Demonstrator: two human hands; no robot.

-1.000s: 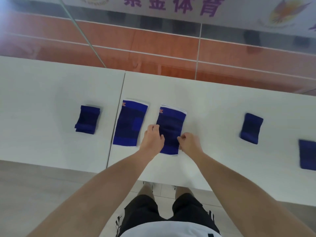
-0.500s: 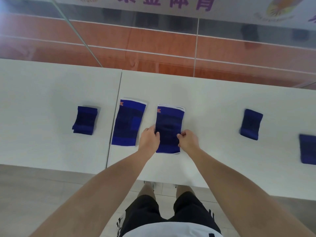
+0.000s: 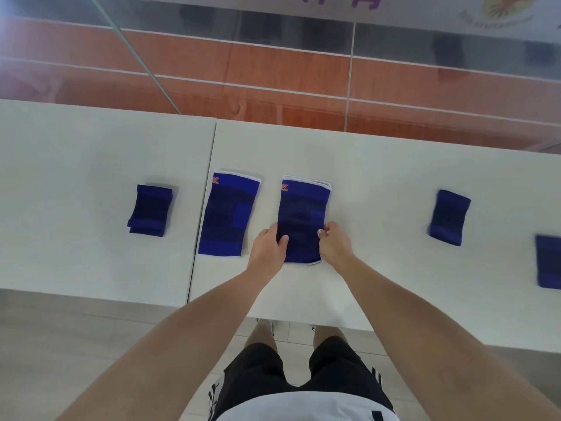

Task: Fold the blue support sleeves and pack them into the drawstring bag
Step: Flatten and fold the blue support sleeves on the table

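A long blue support sleeve (image 3: 303, 208) lies flat in the middle of the white table (image 3: 364, 165). My left hand (image 3: 267, 250) pinches its left edge near the lower half, and my right hand (image 3: 335, 244) pinches the right edge opposite. A second long sleeve (image 3: 228, 214) lies flat just to the left, untouched. A small folded sleeve (image 3: 150, 210) rests further left on the neighbouring table. Another folded sleeve (image 3: 449, 217) sits to the right, and one more (image 3: 549, 261) is cut off by the right frame edge. No drawstring bag is in view.
Two white tables meet at a seam (image 3: 203, 214) left of my hands. Behind them runs an orange floor with white lines (image 3: 273, 86). My legs and shoes show below the table's front edge.
Both hands have slid a little up along the sleeve's sides and now grip its edges. The sleeve still lies flat in the same spot.
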